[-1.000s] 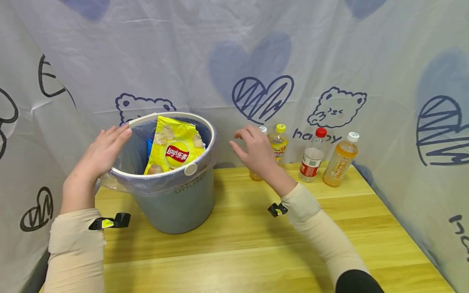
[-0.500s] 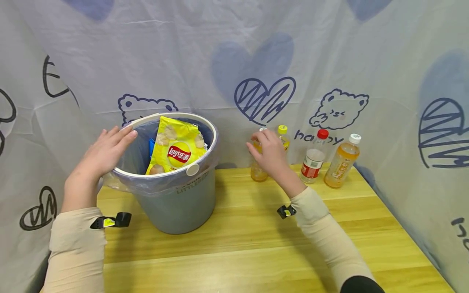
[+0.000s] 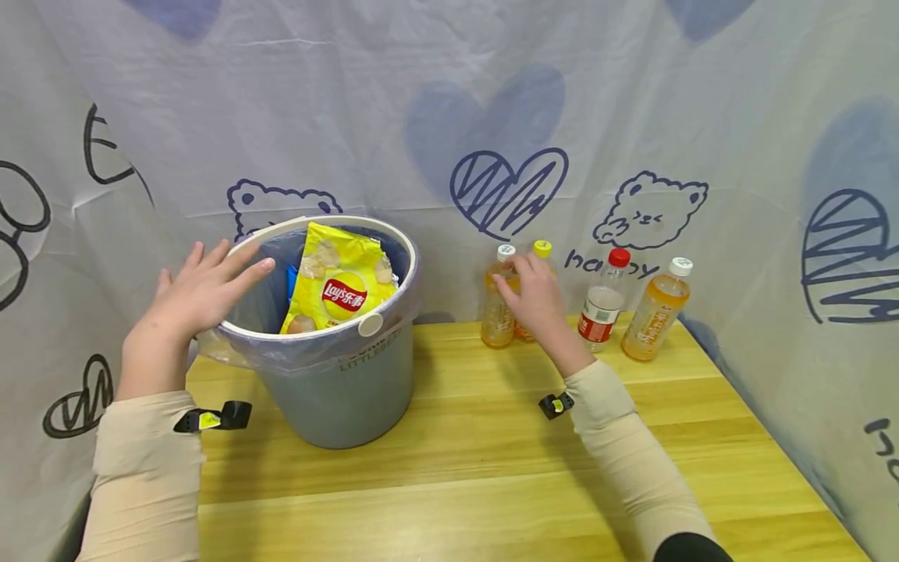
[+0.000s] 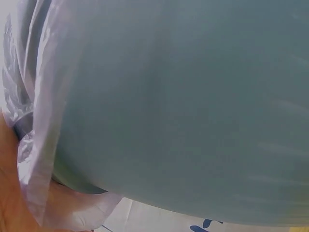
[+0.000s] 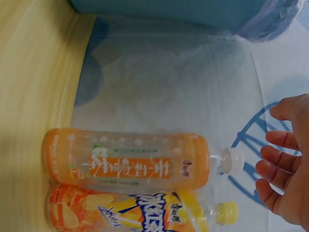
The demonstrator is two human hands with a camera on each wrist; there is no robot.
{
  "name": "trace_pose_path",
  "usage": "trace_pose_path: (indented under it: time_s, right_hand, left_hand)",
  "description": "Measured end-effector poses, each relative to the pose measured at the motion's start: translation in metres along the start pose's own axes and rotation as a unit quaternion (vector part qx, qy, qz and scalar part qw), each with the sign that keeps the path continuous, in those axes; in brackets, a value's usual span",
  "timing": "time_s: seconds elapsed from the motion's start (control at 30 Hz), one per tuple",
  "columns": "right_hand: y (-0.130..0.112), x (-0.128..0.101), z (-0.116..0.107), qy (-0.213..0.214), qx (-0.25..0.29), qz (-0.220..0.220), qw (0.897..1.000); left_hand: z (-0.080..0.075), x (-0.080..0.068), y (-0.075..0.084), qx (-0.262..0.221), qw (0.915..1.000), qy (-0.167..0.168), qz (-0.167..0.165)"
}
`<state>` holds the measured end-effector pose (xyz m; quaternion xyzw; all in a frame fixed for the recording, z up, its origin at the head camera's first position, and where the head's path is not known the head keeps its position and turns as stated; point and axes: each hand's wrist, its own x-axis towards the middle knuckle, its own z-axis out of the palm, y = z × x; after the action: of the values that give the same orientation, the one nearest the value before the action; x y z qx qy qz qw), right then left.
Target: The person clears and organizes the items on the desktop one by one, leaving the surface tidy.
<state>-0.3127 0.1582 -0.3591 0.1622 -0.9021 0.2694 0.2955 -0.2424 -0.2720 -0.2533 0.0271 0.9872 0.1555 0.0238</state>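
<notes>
My left hand [image 3: 197,300] rests on the left rim of a grey trash bin [image 3: 351,406], its fingers straight and spread. A thin plastic liner [image 4: 43,145] hangs over that rim. Inside the bin lies a yellow Lay's chip bag [image 3: 344,269], with something blue beside it. My right hand [image 3: 539,304] hovers by a white-capped orange drink bottle [image 3: 497,316] and a yellow-capped drink bottle [image 5: 120,208], which stand side by side. In the right wrist view its fingers [image 5: 270,166] are loosely curved near the caps, apart from both bottles and holding nothing.
A red-capped bottle [image 3: 597,316] with a red and white label and another white-capped orange bottle [image 3: 655,316] stand farther right. All are on a wooden table [image 3: 456,484]. Behind hangs a printed cloth [image 3: 393,156] with hearts and bears.
My right hand has moved right, from between the bin and the bottles to the white-capped and yellow-capped pair. The left hand stays at the rim, with its fingers spread wider.
</notes>
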Motion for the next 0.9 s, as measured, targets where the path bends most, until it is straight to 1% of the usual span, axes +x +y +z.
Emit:
trace_pose_path:
  time_s: [0.27, 0.53, 0.73, 0.8, 0.9]
  right_hand:
    - [0.012, 0.002, 0.001, -0.01, 0.003, 0.034, 0.999]
    - [0.017, 0.011, 0.004, -0.022, -0.017, 0.071, 0.997]
    - [0.019, 0.017, 0.011, -0.045, -0.043, 0.118, 0.991]
    - [0.02, 0.017, 0.014, -0.046, -0.047, 0.136, 0.989]
    - [0.019, 0.016, 0.019, -0.04, -0.039, 0.159, 0.986]
  left_hand:
    - [0.001, -0.001, 0.001, -0.009, 1.0, 0.003, -0.001]
    - [0.0, -0.001, 0.002, -0.014, 0.9999, 0.005, 0.001]
    - [0.0, -0.001, 0.002, -0.018, 0.9998, 0.007, 0.002]
    - [0.001, -0.001, 0.002, -0.019, 0.9998, 0.008, 0.002]
    - [0.002, -0.001, 0.001, -0.022, 0.9997, 0.01, 0.003]
